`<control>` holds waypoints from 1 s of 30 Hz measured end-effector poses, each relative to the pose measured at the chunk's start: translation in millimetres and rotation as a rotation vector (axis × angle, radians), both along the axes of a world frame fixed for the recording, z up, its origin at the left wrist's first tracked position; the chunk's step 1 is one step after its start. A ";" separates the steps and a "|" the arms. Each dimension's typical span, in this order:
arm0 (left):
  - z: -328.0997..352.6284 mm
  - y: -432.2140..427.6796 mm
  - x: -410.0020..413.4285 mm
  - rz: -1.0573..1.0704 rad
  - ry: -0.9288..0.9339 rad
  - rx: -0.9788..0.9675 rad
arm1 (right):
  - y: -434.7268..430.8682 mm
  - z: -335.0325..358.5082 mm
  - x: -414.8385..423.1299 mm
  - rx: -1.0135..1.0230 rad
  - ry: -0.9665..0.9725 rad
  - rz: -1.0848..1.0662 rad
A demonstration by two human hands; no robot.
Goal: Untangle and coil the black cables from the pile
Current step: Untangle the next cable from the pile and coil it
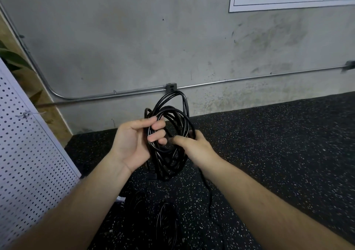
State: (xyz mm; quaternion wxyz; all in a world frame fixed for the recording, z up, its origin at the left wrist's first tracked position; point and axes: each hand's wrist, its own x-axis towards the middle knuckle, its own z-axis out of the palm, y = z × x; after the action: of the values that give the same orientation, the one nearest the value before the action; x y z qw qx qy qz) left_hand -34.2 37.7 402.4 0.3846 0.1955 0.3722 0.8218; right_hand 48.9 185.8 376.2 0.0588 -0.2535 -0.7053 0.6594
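Left hand [134, 142]: my fingers curl round the loops at the coil's 9 o'clock side, grasping it.
Right hand [192, 148]: grasps the same coil at its 3 o'clock side, thumb across the front.
Coil [169, 167]: black cable, held upright between my 2 hands, mid-view.
Loose cables [165, 223]: more black loops on the speckled floor [278, 144], at 6 o'clock.
Pegboard [25, 163]: white, at 9 o'clock.
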 end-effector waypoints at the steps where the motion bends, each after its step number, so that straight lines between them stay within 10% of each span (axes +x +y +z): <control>1: -1.3 1.5 0.7 -0.015 -0.015 0.017 | -3.0 -1.8 -2.5 -0.087 -0.014 0.020; 22: -7.7 -2.4 -8.5 0.112 0.180 -0.374 | -27.9 -21.9 9.7 0.020 -0.160 0.348; 30: -0.2 -10.7 -6.3 -0.158 0.365 -0.510 | 21.2 1.4 2.5 0.120 0.376 0.300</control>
State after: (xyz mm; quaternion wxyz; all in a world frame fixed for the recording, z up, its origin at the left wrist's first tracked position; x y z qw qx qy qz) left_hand -40.5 27.0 402.2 0.4105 0.2653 0.6128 0.6210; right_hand 51.3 207.0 377.6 0.1055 -0.0150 -0.7494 0.6534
